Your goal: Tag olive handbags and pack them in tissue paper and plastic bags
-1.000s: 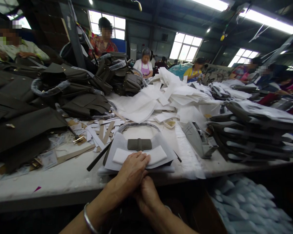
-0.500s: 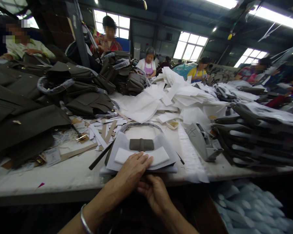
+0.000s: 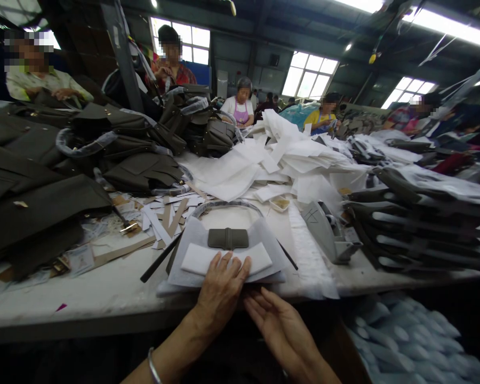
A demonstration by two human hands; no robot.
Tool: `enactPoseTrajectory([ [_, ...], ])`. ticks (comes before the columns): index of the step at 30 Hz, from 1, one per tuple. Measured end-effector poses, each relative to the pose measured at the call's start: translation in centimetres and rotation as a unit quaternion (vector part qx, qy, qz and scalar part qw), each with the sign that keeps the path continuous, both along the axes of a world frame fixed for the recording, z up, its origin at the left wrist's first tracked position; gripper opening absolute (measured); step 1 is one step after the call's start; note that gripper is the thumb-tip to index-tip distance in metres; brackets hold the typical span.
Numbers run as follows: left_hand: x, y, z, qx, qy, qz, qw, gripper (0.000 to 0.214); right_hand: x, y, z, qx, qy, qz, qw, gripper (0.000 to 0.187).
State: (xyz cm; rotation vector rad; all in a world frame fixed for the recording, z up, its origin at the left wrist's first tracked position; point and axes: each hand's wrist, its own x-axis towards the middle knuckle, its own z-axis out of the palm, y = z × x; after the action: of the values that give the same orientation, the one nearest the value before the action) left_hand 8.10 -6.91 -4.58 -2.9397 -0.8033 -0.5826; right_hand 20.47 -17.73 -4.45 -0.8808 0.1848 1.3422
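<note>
A flat bag wrapped in white sheet [image 3: 264, 234] lies at the table's near edge, with a grey-green clasp flap [image 3: 228, 238] and a white pad [image 3: 260, 257] on top. A wrapped curved handle [image 3: 226, 205] arches behind it. My left hand [image 3: 221, 290], bracelet on the wrist, lies flat on the near part of the pad and sheet, fingers stretched out. My right hand [image 3: 282, 325] is just below the table edge, palm up, fingers apart, holding nothing.
Dark olive bags [image 3: 44, 197] are piled on the left, white sheets [image 3: 272, 154] heaped in the middle, stacked wrapped bags [image 3: 416, 224] on the right. Paper strips [image 3: 164, 213] and a thin black rod [image 3: 160, 258] lie nearby. White foam pieces [image 3: 404, 336] sit below right. Several people work across the table.
My right hand has come out from under my left hand and opened palm up, moving right. My left hand has stayed flat on the pad.
</note>
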Motion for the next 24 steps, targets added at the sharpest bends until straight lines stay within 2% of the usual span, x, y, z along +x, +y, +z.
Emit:
enactPoseTrajectory([
  [3,-0.1,0.4,0.5,-0.01,0.006,-0.008,1.0,0.05,-0.4,0.3,0.3,0.006,0.066,-0.03,0.997,0.024],
  [6,-0.2,0.8,1.4,-0.033,0.02,-0.018,0.999,0.049,-0.9,0.6,0.3,0.016,0.084,-0.044,0.995,0.02],
  [10,-0.6,1.0,2.1,-0.059,0.018,-0.023,0.998,0.05,-1.8,0.4,-0.5,0.005,0.028,-0.035,0.999,0.027],
  [14,-1.4,1.3,1.8,-0.053,0.0,-0.031,0.998,0.054,-2.4,0.3,-0.6,0.016,-0.02,-0.03,0.999,0.038],
  [19,-2.0,1.1,0.3,0.045,-0.037,-0.031,0.998,0.051,-2.8,1.3,1.2,0.072,-0.023,-0.02,0.997,0.046],
  [24,-1.9,-0.1,-1.0,0.153,-0.032,-0.024,0.987,0.048,-3.2,2.4,1.2,0.052,-0.031,-0.033,0.998,0.043],
])
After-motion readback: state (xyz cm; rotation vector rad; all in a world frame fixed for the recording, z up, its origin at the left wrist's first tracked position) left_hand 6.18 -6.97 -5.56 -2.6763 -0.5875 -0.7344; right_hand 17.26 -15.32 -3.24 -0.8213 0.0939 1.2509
